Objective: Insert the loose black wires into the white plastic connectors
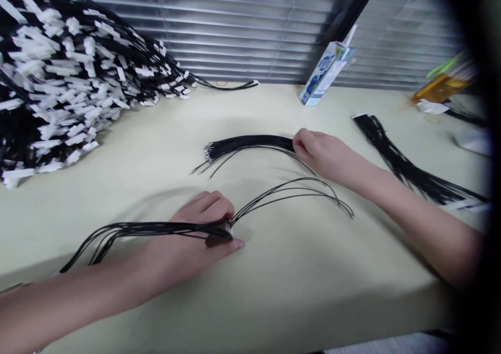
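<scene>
My left hand (195,249) is closed around a small connector (230,229) with a pale edge. Black wires (136,228) run from it back over my left wrist, while a few thin black wires (289,189) fan out to the right above the table. Farther up, my right hand (315,150) pinches the right end of a bundle of black wires (250,141). Small metal tips show at that bundle's left end, and several of its wires bow apart from the rest. My right fingertips are partly hidden.
A large heap of black cables with white connectors (70,82) fills the table's back left. A blue-white carton (324,72) stands against the blinds (242,25). To the right lie another black wire bundle (407,166) and an orange container (442,86) with things in it.
</scene>
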`<state>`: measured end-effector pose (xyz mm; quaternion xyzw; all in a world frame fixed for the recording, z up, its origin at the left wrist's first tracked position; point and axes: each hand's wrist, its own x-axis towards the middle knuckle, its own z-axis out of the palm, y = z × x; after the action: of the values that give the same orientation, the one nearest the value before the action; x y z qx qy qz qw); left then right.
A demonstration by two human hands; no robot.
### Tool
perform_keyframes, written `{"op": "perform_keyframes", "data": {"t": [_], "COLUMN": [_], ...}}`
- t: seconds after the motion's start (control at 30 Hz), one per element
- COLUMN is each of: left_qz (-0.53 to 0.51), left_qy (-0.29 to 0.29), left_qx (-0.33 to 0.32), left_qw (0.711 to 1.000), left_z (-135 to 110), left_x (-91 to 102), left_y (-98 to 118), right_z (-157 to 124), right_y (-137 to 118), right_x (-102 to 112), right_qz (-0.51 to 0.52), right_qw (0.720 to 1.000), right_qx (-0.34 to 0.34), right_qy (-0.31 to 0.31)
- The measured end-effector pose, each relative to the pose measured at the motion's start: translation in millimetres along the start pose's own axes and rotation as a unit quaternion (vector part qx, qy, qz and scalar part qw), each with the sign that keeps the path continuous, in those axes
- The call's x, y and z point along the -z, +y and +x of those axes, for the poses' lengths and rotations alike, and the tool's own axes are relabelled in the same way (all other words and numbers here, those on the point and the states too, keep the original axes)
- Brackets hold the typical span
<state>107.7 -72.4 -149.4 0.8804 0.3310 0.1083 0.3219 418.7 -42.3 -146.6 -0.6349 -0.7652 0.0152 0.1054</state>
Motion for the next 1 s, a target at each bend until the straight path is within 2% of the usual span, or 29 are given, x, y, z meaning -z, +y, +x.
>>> {"op": "perform_keyframes", "data": {"t": [0.1,0.23,0.33,0.4,0.43,0.57,0.63,0.7,0.73,0.8,0.9,1.0], "left_qz": [-0.004,0.007,0.017,0.021,0.021,0.02,0.02,0.021,0.021,0.022,0.024,0.02], "left_qy": [0.006,0.002,-0.006,-0.007,-0.007,-0.008,-0.005,0.003,0.001,-0.012,-0.039,-0.048], "left_qx": [0.013,0.019,0.018,0.015,0.013,0.015,0.011,0.001,0.0,0.005,0.013,0.008], "left_qw": [1.0,1.0,1.0,1.0,1.0,1.0,1.0,1.0,1.0,1.0,0.999,0.999], "left_z": [1,1,1,1,1,2,2,2,1,1,2,2], "left_x": [0.8,0.2,0.1,0.4,0.6,-0.1,-1.1,-1.7,-1.6,-0.5,1.7,2.3], "left_y": [0,0,0,0,0,-1,-1,-2,-2,0,3,5], "right_z": [4,7,8,7,5,-11,-24,-37,-43,-52,-56,-55], "right_y": [10,20,20,14,9,-36,-67,-96,-108,-124,-130,-126], "right_x": [4,8,10,13,16,28,29,24,19,7,-9,-16], "right_qz": [0.128,0.258,0.445,0.548,0.574,0.67,0.704,0.698,0.679,0.619,0.521,0.476], "right_qw": [0.99,0.959,0.881,0.821,0.805,0.736,0.707,0.71,0.727,0.78,0.853,0.878], "right_qx": [-0.062,-0.083,-0.108,-0.121,-0.121,-0.093,-0.045,-0.01,-0.01,-0.018,0.01,0.04], "right_qy": [-0.015,-0.079,-0.12,-0.105,-0.088,-0.033,-0.054,-0.088,-0.1,-0.092,-0.027,0.005]}}
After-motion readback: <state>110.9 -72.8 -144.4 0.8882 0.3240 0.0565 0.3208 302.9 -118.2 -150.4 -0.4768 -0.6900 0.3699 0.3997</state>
